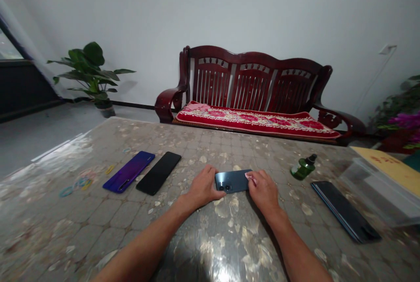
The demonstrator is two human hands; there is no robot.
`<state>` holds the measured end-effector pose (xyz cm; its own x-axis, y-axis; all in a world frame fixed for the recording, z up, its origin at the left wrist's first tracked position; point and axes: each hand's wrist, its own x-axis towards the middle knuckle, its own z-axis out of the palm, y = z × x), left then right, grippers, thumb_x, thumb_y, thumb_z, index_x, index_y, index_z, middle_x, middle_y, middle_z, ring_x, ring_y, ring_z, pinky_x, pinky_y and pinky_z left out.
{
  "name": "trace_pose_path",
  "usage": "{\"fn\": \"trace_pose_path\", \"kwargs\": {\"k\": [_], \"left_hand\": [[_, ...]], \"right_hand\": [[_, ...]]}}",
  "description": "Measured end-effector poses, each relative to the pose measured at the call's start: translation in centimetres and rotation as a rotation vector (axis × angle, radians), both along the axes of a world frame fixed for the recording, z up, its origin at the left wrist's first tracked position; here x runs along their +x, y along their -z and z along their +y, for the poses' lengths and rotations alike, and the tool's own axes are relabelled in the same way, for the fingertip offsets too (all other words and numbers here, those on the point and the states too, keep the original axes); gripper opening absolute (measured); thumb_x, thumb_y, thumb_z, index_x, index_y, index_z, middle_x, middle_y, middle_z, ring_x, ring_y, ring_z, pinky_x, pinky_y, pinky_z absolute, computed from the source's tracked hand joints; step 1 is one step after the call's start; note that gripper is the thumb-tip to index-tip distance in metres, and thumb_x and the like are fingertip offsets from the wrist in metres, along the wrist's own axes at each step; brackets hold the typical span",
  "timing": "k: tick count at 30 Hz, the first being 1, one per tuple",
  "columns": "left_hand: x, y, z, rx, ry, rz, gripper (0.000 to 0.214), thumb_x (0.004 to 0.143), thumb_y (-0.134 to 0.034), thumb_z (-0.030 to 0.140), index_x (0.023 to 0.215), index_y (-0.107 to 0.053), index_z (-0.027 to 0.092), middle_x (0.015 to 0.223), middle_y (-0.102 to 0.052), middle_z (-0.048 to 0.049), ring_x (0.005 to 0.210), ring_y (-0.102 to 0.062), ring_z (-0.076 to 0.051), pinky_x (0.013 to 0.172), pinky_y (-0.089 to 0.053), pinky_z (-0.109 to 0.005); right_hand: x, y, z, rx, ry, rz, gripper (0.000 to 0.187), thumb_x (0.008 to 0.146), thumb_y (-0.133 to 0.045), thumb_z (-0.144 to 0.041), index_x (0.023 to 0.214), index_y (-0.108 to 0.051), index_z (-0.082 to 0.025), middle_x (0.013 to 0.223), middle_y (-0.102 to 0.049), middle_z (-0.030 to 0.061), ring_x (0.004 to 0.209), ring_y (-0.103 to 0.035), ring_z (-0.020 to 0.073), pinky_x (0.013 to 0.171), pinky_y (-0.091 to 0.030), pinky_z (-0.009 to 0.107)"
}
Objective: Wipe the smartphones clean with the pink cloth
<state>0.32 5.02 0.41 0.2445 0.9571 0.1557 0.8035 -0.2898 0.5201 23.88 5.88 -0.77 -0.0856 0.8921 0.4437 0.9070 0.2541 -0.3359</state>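
A blue-grey phone (pixel 235 181) lies crosswise between my hands, its back and round camera lenses facing up. My left hand (pixel 204 186) grips its left end, with the fingers behind the far edge and the thumb at the near edge. At the other end, my right hand (pixel 263 189) pinches a small whitish-pink piece of cloth or tissue (pixel 250 177) against the phone's back. Left of my hands lie a black phone (pixel 159 173) and a purple-blue phone (pixel 129 172). To the right stands a green pump bottle (pixel 303 167).
Another dark phone or stack of phones (pixel 345 211) lies at right, near a clear plastic box (pixel 377 194) with a yellow sheet on top (pixel 392 168). Several coloured bands (pixel 83 181) lie at far left. A wooden bench (pixel 249 81) stands beyond the patterned table (pixel 114 234).
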Motion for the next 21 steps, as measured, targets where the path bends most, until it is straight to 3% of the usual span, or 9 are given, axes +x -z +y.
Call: {"fn": "trace_pose_path", "kwargs": {"k": [8, 12, 21], "left_hand": [[0.8, -0.4, -0.6, -0.016, -0.077, 0.041, 0.043, 0.056, -0.079, 0.038, 0.088, -0.057, 0.018, 0.093, -0.06, -0.0069, 0.092, -0.061, -0.028, 0.081, -0.047, -0.035], [1.1, -0.4, -0.9, -0.047, -0.102, 0.026, 0.047, 0.058, -0.078, 0.034, 0.096, -0.054, 0.019, 0.092, -0.063, -0.0066, 0.088, -0.063, -0.027, 0.077, -0.047, -0.034], [0.8, 0.7, -0.7, -0.131, -0.112, -0.32, 0.054, 0.063, -0.074, 0.018, 0.11, -0.047, 0.021, 0.084, -0.065, -0.0002, 0.076, -0.065, -0.02, 0.068, -0.048, -0.028]], "right_hand": [[-0.3, 0.2, 0.1, -0.034, 0.046, 0.08, 0.021, 0.086, -0.054, -0.018, 0.089, -0.074, -0.024, 0.088, -0.068, 0.0041, 0.086, -0.058, 0.0204, 0.078, -0.041, 0.03], [0.0, 0.3, 0.4, -0.055, 0.05, 0.226, 0.022, 0.089, -0.053, -0.028, 0.089, -0.074, -0.024, 0.089, -0.068, 0.0046, 0.086, -0.06, 0.02, 0.079, -0.043, 0.03], [0.1, 0.5, 0.6, 0.005, 0.023, 0.441, 0.026, 0.086, -0.053, -0.037, 0.089, -0.075, -0.023, 0.087, -0.069, 0.0048, 0.085, -0.062, 0.0199, 0.081, -0.046, 0.031]]}}
